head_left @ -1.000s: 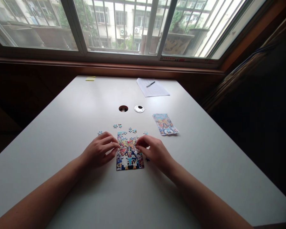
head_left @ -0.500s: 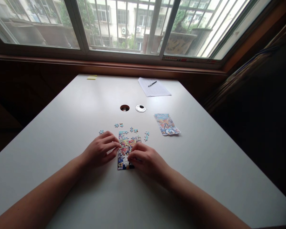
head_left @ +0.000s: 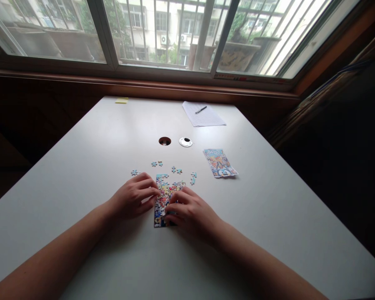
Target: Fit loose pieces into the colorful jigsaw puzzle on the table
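Observation:
A partly assembled jigsaw puzzle [head_left: 160,208] with a crowded, colourful picture lies flat on the white table. My left hand [head_left: 136,195] rests at its left edge, fingers bent and slightly apart, tips touching the border. Over the puzzle's lower right part is my right hand [head_left: 192,208], with thumb and fingers apart and the tips on the pieces. That hand hides much of the right side, and I make out no loose piece in it. Around the top lie loose light-blue puzzle pieces [head_left: 156,163], more pieces [head_left: 176,170] and a further group [head_left: 193,178] to the right.
A picture card [head_left: 220,163] with a similar design lies to the right. Behind the puzzle are a round table hole [head_left: 164,141] and a metal cover [head_left: 185,142]. Farther back lie paper sheets [head_left: 208,116], a pen [head_left: 201,110] and a yellow note [head_left: 121,100].
The thumb and fingers of my right hand have spread apart over the lower puzzle. The puzzle sits slightly nearer to me. My left hand has stayed at its edge.

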`<state>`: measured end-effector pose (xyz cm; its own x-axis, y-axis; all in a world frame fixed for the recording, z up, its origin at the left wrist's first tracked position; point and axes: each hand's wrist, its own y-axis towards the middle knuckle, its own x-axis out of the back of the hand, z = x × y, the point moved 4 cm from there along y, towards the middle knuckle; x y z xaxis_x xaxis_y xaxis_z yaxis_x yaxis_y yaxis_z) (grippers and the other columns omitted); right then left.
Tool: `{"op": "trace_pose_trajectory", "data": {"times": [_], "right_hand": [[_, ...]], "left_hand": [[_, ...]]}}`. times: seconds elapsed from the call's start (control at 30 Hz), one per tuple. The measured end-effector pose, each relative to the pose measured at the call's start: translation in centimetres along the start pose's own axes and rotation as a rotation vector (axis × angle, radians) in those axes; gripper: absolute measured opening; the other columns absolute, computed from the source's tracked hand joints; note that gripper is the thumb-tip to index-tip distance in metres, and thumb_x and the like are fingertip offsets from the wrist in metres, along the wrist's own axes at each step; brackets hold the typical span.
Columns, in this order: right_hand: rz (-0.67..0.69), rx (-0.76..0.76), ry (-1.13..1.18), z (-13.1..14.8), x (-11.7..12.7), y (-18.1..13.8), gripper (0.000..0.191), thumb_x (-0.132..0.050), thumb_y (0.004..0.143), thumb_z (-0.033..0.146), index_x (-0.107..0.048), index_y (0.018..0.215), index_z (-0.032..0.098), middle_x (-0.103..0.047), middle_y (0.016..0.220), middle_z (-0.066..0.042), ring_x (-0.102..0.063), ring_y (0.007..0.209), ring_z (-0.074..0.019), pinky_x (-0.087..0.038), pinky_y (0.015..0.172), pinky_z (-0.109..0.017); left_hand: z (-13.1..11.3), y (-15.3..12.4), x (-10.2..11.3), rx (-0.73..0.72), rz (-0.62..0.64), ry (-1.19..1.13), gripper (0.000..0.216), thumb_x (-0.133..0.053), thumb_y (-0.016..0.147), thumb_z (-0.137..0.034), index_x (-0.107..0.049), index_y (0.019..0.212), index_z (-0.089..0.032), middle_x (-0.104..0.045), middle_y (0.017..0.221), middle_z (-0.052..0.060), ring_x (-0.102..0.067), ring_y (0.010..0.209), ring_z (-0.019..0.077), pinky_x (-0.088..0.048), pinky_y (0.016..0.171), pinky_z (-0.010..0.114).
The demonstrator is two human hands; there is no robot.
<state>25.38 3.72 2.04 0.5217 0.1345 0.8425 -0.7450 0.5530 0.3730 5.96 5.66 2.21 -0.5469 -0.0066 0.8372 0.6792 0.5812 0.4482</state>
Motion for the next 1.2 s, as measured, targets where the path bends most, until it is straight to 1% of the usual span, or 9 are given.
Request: {"op": "trace_pose_trajectory", "data": {"times": [0.13,0.3,0.47,0.57,0.67,0.83,0.97,1.1,1.2], "right_hand": [[0.033,-0.025,0.026,-0.40,0.00,-0.23,0.018,-0.070,0.090,0.037,-0.075,0.098,0.021,-0.067,0.096,-0.007,-0.051,0.085,-0.0206,-0.047,0.082,-0.036],[0.078,-0.033,0.036,-0.34,0.19,-0.25,0.021,-0.071,0.089,0.041,-0.075,0.099,0.024,-0.066,0.096,-0.006,-0.051,0.086,-0.0207,-0.046,0.082,-0.035],[0.098,-0.035,0.053,-0.13,0.41,-0.15,0.014,-0.070,0.091,0.035,-0.076,0.098,0.024,-0.066,0.093,-0.005,-0.051,0.085,-0.0202,-0.045,0.080,-0.035],[0.117,-0.031,0.080,-0.10,0.46,-0.21,0.012,-0.068,0.092,0.033,-0.076,0.096,0.024,-0.067,0.094,-0.005,-0.052,0.086,-0.0198,-0.045,0.081,-0.034],[0.132,-0.035,0.112,-0.11,0.53,-0.29,0.013,-0.070,0.090,0.031,-0.076,0.099,0.025,-0.067,0.095,-0.005,-0.053,0.088,-0.0199,-0.045,0.082,-0.034],[0.158,-0.068,0.127,-0.18,0.68,-0.35,0.015,-0.072,0.088,0.029,-0.075,0.102,0.025,-0.067,0.097,-0.005,-0.054,0.089,-0.0197,-0.046,0.081,-0.033],[0.152,-0.086,0.105,-0.24,0.68,-0.33,0.017,-0.073,0.086,0.028,-0.075,0.103,0.025,-0.067,0.100,-0.005,-0.054,0.091,-0.0205,-0.046,0.081,-0.034],[0.147,-0.081,0.116,-0.20,0.56,-0.30,0.014,-0.073,0.087,0.027,-0.074,0.100,0.023,-0.067,0.103,-0.006,-0.055,0.092,-0.0205,-0.046,0.081,-0.034],[0.154,-0.093,0.125,-0.22,0.53,-0.28,0.014,-0.072,0.087,0.027,-0.073,0.100,0.024,-0.067,0.104,-0.006,-0.056,0.094,-0.0206,-0.046,0.082,-0.033]], "left_hand": [[0.01,-0.03,0.05,-0.008,0.009,-0.020,0.015,-0.060,0.089,-0.014,-0.068,0.099,-0.021,-0.069,0.096,0.005,-0.055,0.092,0.0201,-0.050,0.083,0.034],[-0.15,-0.10,0.05,-0.029,0.041,-0.037,0.019,-0.060,0.089,-0.014,-0.068,0.105,-0.023,-0.070,0.100,0.004,-0.056,0.094,0.0201,-0.051,0.085,0.035],[-0.14,-0.26,-0.22,-0.079,0.099,-0.013,0.034,-0.061,0.090,-0.015,-0.065,0.121,-0.028,-0.070,0.116,0.003,-0.057,0.110,0.0226,-0.051,0.096,0.040],[0.00,-0.35,-0.50,-0.111,0.146,0.024,0.037,-0.062,0.091,-0.019,-0.063,0.127,-0.030,-0.068,0.125,0.001,-0.055,0.118,0.0229,-0.049,0.102,0.041],[0.17,-0.45,-0.72,-0.123,0.172,0.055,0.039,-0.062,0.092,-0.022,-0.061,0.130,-0.029,-0.066,0.130,0.000,-0.054,0.120,0.0225,-0.048,0.104,0.040],[0.15,-0.46,-0.82,-0.129,0.183,0.095,0.039,-0.061,0.093,-0.021,-0.061,0.131,-0.030,-0.065,0.132,0.000,-0.054,0.121,0.0222,-0.047,0.105,0.041],[-0.05,-0.30,-0.74,-0.137,0.176,0.104,0.037,-0.061,0.093,-0.021,-0.061,0.130,-0.029,-0.065,0.131,0.001,-0.056,0.118,0.0229,-0.047,0.104,0.043],[-0.12,-0.17,-0.62,-0.148,0.145,0.096,0.037,-0.063,0.092,-0.020,-0.061,0.128,-0.030,-0.067,0.127,0.002,-0.058,0.116,0.0222,-0.048,0.102,0.042],[-0.07,-0.20,-0.70,-0.150,0.155,0.111,0.037,-0.061,0.093,-0.021,-0.061,0.129,-0.029,-0.066,0.129,0.002,-0.057,0.117,0.0230,-0.048,0.102,0.042]]}}
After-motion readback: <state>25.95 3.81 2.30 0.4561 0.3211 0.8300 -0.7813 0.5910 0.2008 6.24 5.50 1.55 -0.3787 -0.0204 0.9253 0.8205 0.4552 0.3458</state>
